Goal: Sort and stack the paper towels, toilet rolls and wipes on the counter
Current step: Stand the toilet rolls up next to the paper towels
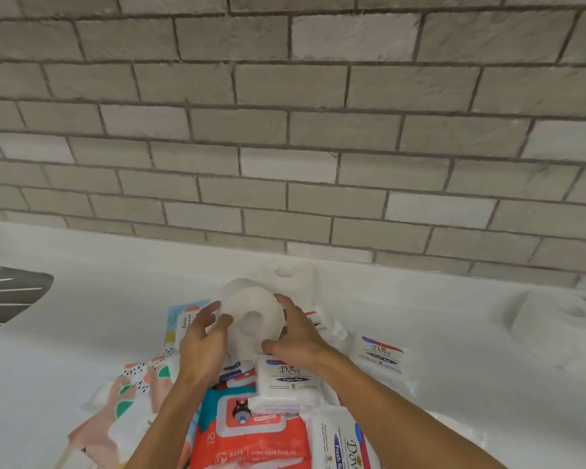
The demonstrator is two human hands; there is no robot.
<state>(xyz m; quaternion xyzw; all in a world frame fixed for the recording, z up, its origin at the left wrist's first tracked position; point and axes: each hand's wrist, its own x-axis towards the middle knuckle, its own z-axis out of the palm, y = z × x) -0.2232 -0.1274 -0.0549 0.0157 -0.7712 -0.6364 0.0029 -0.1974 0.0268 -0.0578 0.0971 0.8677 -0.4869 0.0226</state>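
A white toilet roll is held up over the pile between my left hand and my right hand, its core hole facing me. Both hands grip its sides. Behind it another roll peeks out, and a white roll stands near the wall. Under my arms lie wipes packs: a red-orange baby wipes pack, a white Dove pack, a second Dove pack, and a third Dove pack at the bottom edge. Patterned pink packs lie at the left.
The white counter runs along a grey brick wall. A steel sink sits at the far left. A wrapped pack of white rolls stands at the right. A light blue pack lies behind my left hand.
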